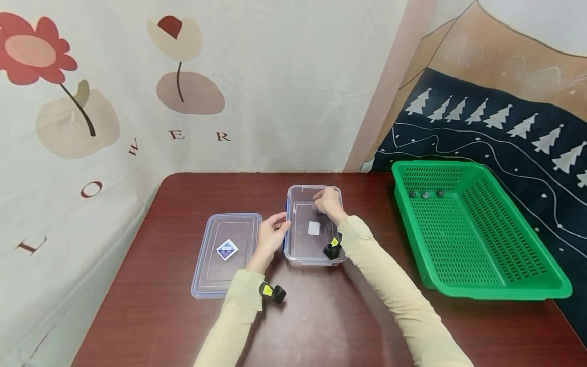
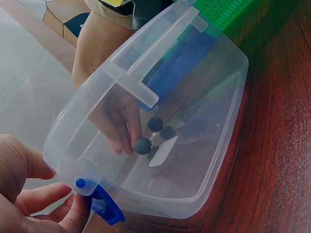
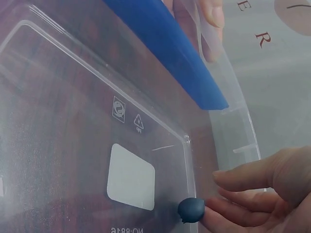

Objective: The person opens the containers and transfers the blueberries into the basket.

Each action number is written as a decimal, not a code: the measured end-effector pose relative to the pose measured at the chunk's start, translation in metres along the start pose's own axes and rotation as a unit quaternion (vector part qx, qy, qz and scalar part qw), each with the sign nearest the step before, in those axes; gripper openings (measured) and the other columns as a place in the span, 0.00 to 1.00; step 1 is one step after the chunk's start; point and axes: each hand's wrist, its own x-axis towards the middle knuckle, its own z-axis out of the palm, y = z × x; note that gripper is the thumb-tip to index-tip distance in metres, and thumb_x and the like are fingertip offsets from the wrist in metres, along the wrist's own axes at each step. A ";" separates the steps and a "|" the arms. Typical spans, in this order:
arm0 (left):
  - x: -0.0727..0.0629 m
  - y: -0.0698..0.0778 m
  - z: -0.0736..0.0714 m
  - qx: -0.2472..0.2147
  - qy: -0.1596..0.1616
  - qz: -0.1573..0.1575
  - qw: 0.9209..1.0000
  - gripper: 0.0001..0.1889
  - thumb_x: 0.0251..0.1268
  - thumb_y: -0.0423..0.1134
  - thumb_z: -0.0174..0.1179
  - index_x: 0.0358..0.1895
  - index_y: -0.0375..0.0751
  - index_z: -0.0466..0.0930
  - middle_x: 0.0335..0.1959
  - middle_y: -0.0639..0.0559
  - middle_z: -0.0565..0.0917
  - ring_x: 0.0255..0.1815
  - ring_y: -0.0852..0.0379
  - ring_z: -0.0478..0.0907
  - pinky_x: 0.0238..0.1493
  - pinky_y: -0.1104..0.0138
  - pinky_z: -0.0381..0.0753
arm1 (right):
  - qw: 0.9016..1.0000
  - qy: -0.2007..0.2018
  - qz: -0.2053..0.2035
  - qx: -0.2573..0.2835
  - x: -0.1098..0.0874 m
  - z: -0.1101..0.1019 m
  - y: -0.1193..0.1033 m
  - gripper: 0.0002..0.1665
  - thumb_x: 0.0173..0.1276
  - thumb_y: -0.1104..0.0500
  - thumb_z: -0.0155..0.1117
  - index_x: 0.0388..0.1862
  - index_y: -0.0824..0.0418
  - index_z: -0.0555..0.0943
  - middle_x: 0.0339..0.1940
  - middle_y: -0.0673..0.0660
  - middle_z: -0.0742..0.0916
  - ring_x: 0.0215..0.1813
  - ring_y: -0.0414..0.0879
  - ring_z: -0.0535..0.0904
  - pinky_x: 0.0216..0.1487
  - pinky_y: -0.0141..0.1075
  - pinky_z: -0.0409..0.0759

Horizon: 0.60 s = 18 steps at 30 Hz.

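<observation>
A clear plastic container (image 1: 300,244) with blue side latches stands uncovered on the table. My left hand (image 1: 270,234) grips its left rim, the fingers beside a blue latch (image 2: 108,206). My right hand (image 1: 329,202) reaches down inside near the far end. At its fingertips is a blueberry (image 3: 191,209); the thumb stands apart from the fruit. The left wrist view shows this blueberry (image 2: 143,146) through the wall, with a second dark round berry (image 2: 155,124) close by. A fainter dark round shape next to them may be a reflection.
A clear lid (image 1: 247,229) with blue edging lies left of the container. On the right stands a green perforated basket (image 1: 504,293) holding three blueberries (image 1: 425,194) near its far left corner. Printed cloth (image 1: 293,102) hangs behind the brown table (image 1: 312,316).
</observation>
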 end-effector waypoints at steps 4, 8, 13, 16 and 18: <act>0.000 0.000 0.000 -0.003 0.000 0.003 1.000 0.16 0.60 0.27 0.58 0.52 0.25 0.76 0.46 0.33 0.81 0.46 0.44 0.79 0.48 0.61 0.78 | 1.000 0.010 -0.021 0.000 0.027 0.017 0.021 0.16 0.40 0.68 0.74 0.32 0.58 0.87 0.35 0.54 0.87 0.41 0.45 0.79 0.39 0.33 0.78; 0.000 0.000 0.001 -0.004 -0.001 0.005 1.000 0.17 0.60 0.27 0.58 0.52 0.25 0.76 0.47 0.33 0.81 0.46 0.44 0.79 0.48 0.61 0.78 | 1.000 -0.003 0.006 0.011 0.003 0.001 0.003 0.16 0.44 0.72 0.70 0.35 0.62 0.87 0.36 0.57 0.87 0.38 0.46 0.77 0.35 0.33 0.77; 0.000 0.000 0.001 -0.005 -0.001 0.006 1.000 0.16 0.60 0.27 0.58 0.52 0.25 0.76 0.48 0.33 0.81 0.47 0.44 0.79 0.49 0.61 0.78 | 1.000 -0.005 0.003 0.022 -0.022 -0.011 -0.012 0.16 0.45 0.73 0.69 0.36 0.67 0.86 0.36 0.59 0.87 0.37 0.45 0.74 0.34 0.29 0.75; 0.001 -0.001 0.001 -0.006 -0.002 0.005 1.000 0.16 0.61 0.27 0.58 0.52 0.25 0.76 0.48 0.33 0.81 0.47 0.44 0.79 0.49 0.61 0.78 | 1.000 -0.019 0.000 0.013 -0.026 -0.013 -0.013 0.16 0.44 0.72 0.70 0.36 0.67 0.86 0.37 0.59 0.87 0.40 0.46 0.75 0.39 0.31 0.76; 0.001 -0.001 0.001 -0.007 -0.003 0.004 1.000 0.16 0.61 0.27 0.58 0.53 0.25 0.76 0.48 0.33 0.81 0.47 0.44 0.79 0.49 0.61 0.78 | 1.000 -0.024 -0.001 0.003 -0.026 -0.013 -0.013 0.16 0.43 0.72 0.70 0.36 0.66 0.86 0.38 0.59 0.87 0.42 0.47 0.75 0.43 0.32 0.77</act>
